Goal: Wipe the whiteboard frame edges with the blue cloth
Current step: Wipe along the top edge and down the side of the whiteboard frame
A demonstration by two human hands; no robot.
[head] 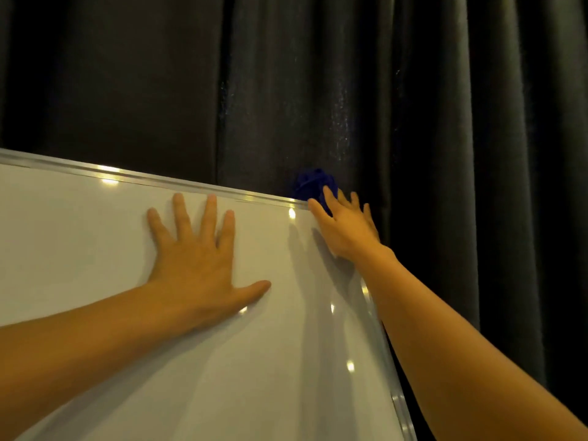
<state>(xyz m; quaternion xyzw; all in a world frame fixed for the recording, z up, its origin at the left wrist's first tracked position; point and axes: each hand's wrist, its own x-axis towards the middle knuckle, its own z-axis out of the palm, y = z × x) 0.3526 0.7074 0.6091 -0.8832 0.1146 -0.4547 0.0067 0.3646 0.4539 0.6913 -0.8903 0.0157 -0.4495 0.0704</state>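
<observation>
The whiteboard fills the lower left, with a silver metal frame along its top edge and another strip down its right edge. A bunched blue cloth sits at the top right corner of the frame. My right hand holds the cloth against that corner, fingers wrapped over it. My left hand lies flat on the white surface just below the top edge, fingers spread, holding nothing.
A dark pleated curtain hangs right behind the board and to its right. Small light reflections dot the board surface and frame.
</observation>
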